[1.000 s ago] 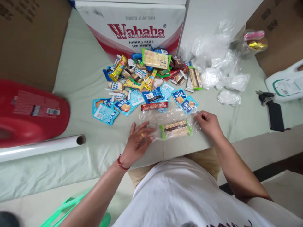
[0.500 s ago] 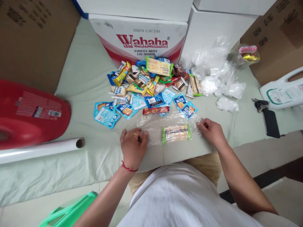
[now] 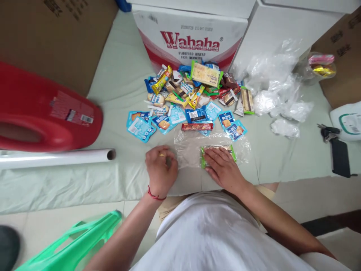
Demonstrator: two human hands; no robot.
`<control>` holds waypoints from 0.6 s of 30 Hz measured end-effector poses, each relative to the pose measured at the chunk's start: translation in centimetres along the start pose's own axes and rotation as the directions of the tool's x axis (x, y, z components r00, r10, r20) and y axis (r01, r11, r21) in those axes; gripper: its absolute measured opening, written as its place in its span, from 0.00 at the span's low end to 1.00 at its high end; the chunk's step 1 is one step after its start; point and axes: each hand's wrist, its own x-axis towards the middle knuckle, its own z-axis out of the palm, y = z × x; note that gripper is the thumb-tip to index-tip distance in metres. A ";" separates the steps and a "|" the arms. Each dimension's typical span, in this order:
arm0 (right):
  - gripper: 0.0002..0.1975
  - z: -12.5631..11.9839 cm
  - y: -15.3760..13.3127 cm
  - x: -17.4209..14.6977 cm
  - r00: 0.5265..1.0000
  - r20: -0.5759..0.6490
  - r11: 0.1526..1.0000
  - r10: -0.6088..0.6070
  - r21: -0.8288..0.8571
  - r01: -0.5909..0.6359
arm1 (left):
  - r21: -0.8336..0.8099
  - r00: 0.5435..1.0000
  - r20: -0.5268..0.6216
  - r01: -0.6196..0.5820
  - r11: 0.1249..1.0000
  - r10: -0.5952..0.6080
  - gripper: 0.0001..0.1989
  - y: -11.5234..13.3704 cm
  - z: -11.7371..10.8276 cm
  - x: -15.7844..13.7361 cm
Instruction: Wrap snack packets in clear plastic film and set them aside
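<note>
A clear plastic bag (image 3: 189, 152) lies flat at the table's front, with a green-ended biscuit packet (image 3: 232, 151) in its right part. My left hand (image 3: 161, 167), with a red cord on the wrist, is closed with curled fingers at the bag's left edge and pinches it. Flat on top of the packet rests my right hand (image 3: 225, 169), fingers stretched out and covering most of it. Just behind the bag lies a red snack bar (image 3: 196, 127). Blue snack sachets (image 3: 163, 124) are spread to its left and right.
A heap of mixed wrapped snacks (image 3: 180, 88) sits against the Wahaha carton (image 3: 194, 22). Crumpled clear bags (image 3: 270, 94) lie to its right. A red jug (image 3: 56, 116) and a white roll (image 3: 56, 157) occupy the left; keys (image 3: 328, 131) and a black phone-like object (image 3: 340, 158) lie right.
My right hand has left the bag's right edge, moved left and now lies flat on the biscuit packet. My left hand stays at the left edge. The view has shifted somewhat left.
</note>
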 end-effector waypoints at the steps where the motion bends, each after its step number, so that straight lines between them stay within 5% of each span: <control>1: 0.26 0.2 0.2 -0.2 1.000 -0.006 1.000 -0.006 0.003 0.006 | 0.017 0.999 -0.008 -0.031 0.999 0.031 0.04 0.3 -0.4 0.4; 5: 0.27 0.4 0.5 -0.5 0.999 -0.034 1.000 -0.006 -0.007 0.006 | -0.067 0.952 0.199 -0.224 0.972 0.233 0.23 2.5 -0.5 3.5; 9: 0.25 0.5 0.5 -0.4 0.999 -0.040 1.000 -0.010 -0.025 0.009 | -0.220 0.778 0.515 -0.286 0.933 0.360 0.34 4.1 1.2 7.9; 13: 0.23 0.4 0.7 -0.3 0.999 -0.033 1.000 -0.017 -0.006 0.017 | -0.188 0.615 0.745 -0.179 0.966 0.259 0.29 3.0 1.6 10.9; 15: 0.23 0.2 0.8 -0.2 1.000 -0.027 1.000 -0.014 0.008 0.014 | -0.142 0.591 0.781 -0.145 0.979 0.201 0.25 1.8 1.2 11.5; 18: 0.23 0.0 0.9 0.0 1.000 -0.024 1.000 -0.017 0.021 0.017 | -0.030 0.664 0.740 -0.123 0.992 0.105 0.16 0.0 0.5 11.4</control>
